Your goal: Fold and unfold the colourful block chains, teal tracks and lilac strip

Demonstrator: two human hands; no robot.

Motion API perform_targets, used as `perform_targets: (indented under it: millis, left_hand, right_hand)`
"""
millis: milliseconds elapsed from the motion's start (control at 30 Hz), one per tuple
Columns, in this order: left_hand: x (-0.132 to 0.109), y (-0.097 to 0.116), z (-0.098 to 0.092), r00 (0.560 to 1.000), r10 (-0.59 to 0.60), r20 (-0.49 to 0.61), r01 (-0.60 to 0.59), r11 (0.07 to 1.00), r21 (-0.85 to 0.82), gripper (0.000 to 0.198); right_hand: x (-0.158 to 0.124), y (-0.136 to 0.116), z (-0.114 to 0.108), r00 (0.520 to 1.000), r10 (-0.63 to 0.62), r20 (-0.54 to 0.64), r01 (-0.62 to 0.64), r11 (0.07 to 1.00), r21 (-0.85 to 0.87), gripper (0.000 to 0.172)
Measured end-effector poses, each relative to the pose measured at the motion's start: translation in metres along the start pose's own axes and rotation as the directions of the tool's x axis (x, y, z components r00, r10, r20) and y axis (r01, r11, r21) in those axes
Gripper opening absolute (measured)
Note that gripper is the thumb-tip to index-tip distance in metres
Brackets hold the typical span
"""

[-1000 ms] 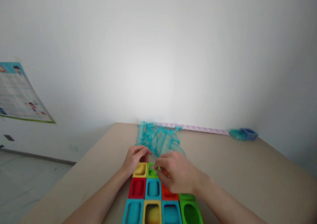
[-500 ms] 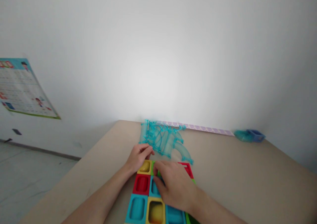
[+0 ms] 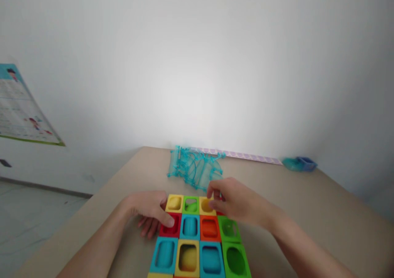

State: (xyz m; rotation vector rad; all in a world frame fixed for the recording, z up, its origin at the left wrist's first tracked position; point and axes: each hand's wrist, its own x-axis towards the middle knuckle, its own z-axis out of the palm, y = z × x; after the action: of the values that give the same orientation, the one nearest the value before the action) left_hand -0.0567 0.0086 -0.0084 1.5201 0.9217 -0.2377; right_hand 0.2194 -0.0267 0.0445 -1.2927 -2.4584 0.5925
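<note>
A grid of hollow coloured plastic blocks (image 3: 188,240) lies on the table in front of me, in yellow, green, blue, red and orange, with rounded windows in the tops. My left hand (image 3: 150,210) grips the grid's left side, the thumb pressing on a red block (image 3: 168,231) and the fingers down along its outer side. Over the back right corner, my right hand (image 3: 232,200) is curled, with thumb and index finger bent at a yellow block (image 3: 207,205). It covers most of another red block; anything between its fingertips is hidden.
Translucent teal plastic tube pieces (image 3: 197,169) are heaped behind the grid. A purple patterned strip (image 3: 240,155) runs along the wall. At the back right sit a teal piece (image 3: 292,164) and a blue tray (image 3: 307,163). A poster (image 3: 24,110) hangs on the left.
My left hand has come from the back left corner towards me and now grips the red block. My right hand has shifted right and back, uncovering the middle blocks. The view has turned slightly right.
</note>
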Motion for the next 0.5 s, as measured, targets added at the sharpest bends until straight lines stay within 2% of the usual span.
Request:
perform_targets:
  millis: [100, 200, 267, 400, 433, 500]
  left_hand:
    - [0.002, 0.0, 0.001, 0.999, 0.003, 0.038, -0.001, 0.999, -0.038, 0.033]
    - [0.002, 0.0, 0.001, 0.999, 0.013, 0.032, -0.011, 0.998, -0.055, 0.032]
    - [0.001, -0.001, 0.001, 0.999, 0.007, 0.042, -0.004, 0.998, -0.066, 0.032]
    - [0.0, -0.001, 0.001, 0.997, -0.008, 0.082, 0.017, 0.994, -0.112, 0.029]
    - [0.0, -0.001, 0.002, 0.995, -0.007, 0.095, 0.019, 0.992, -0.125, 0.029]
    - [-0.001, -0.002, 0.002, 0.992, 0.002, 0.123, 0.017, 0.989, -0.15, 0.029]
  right_hand:
    - [-0.009, 0.011, -0.022, 0.998, 0.061, -0.006, -0.061, 0.989, -0.135, 0.012]
    - [-0.017, 0.013, -0.027, 0.991, 0.128, 0.046, -0.11, 0.953, -0.282, 0.014]
    - [-0.02, 0.01, -0.022, 0.981, 0.166, 0.102, -0.124, 0.934, -0.335, 0.024]
    - [-0.023, 0.001, -0.004, 0.971, 0.189, 0.145, -0.13, 0.929, -0.347, 0.064]
    - [-0.023, 0.0, 0.0, 0.972, 0.191, 0.14, -0.132, 0.929, -0.346, 0.069]
    - [-0.023, -0.004, 0.005, 0.975, 0.183, 0.127, -0.13, 0.931, -0.342, 0.069]
